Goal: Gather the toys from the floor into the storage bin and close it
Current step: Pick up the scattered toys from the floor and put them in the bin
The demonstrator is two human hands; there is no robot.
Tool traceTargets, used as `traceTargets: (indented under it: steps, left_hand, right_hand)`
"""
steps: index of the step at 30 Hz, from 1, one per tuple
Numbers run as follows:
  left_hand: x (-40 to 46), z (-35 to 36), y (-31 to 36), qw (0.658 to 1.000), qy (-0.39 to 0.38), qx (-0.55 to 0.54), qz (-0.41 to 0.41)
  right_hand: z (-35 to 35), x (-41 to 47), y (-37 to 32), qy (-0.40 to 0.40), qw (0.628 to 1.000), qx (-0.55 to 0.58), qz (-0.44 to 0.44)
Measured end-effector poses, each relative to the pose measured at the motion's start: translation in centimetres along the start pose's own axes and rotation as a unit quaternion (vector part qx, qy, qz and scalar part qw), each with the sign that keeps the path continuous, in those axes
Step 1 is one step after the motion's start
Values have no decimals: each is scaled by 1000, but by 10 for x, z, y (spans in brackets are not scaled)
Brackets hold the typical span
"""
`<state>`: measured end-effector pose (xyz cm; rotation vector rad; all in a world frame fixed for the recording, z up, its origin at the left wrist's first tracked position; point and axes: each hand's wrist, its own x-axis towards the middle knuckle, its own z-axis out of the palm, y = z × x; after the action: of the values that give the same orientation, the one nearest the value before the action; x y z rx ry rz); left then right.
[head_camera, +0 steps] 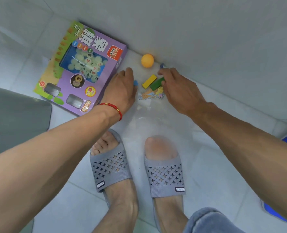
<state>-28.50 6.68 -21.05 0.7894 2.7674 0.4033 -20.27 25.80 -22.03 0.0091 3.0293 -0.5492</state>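
Head view, looking straight down at a pale tiled floor [206,165] where it meets a light wall.

Left hand [122,89], red string bracelet [113,107] on the wrist, reaches down palm-under; a small blue piece [136,82] shows at its fingertips. Fingers are curled over it, though whether they pinch it or only touch it cannot be told.

Right hand [178,91] reaches down beside it, fingers bent around the end of a green block [157,83], gripping it. A second small blue piece [162,65] peeks out just past its fingertips.

Yellow block [149,81] lies touching the green one on its left. A flat, map-coloured puzzle piece [153,95] lies on the floor just under both blocks. Orange ball [147,60] sits at the wall's base, apart from the blocks.

Purple chess-set box [82,68] lies flat, left of the left hand, almost touching it.

Grey bin edge [13,118] at frame left. Both feet in grey slippers [164,175] below the hands.
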Motion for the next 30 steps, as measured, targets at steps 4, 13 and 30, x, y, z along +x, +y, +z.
traceTargets:
  steps: [4, 13, 30]
  left_hand:
    - [11, 0, 15, 993, -7, -117, -30]
    - [17, 5, 25, 996, -79, -37, 16]
    - [-34, 8, 9, 989, -74, -125, -16]
  right_hand:
    - [2, -6, 2, -64, 997, -51, -10]
    - [11, -16, -7, -90, 986, -137, -44]
    - [0, -26, -19, -199, 976, -71, 60]
